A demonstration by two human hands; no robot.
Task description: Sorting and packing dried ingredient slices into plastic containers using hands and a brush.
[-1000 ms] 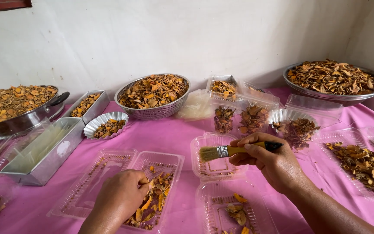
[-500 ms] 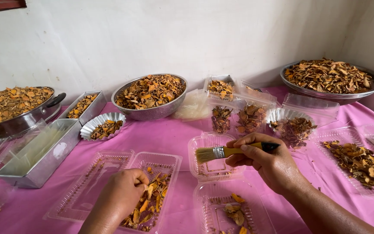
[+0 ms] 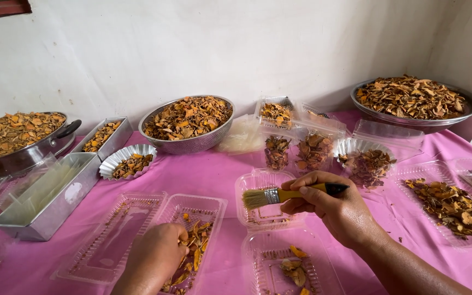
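My right hand (image 3: 337, 210) grips a small paintbrush (image 3: 290, 194) with a yellow and black handle, bristles pointing left, held over an open clear plastic clamshell box (image 3: 269, 216). My left hand (image 3: 154, 259) rests curled in another clear plastic box (image 3: 192, 240) that holds orange dried slices, its fingertips among them. Whether it pinches a slice is hidden. A few more slices lie in the nearer half of the right box (image 3: 290, 270).
A pink cloth (image 3: 208, 175) covers the table. Along the wall stand a metal colander (image 3: 188, 123), a pan (image 3: 20, 145), a round tray (image 3: 413, 104), rectangular tins (image 3: 45, 196), fluted moulds (image 3: 129, 161) and several plastic boxes (image 3: 449, 202), most holding dried slices.
The view has shifted slightly. My right hand with the brush has drifted a little toward me and to the right. My left hand stays in the box of slices.
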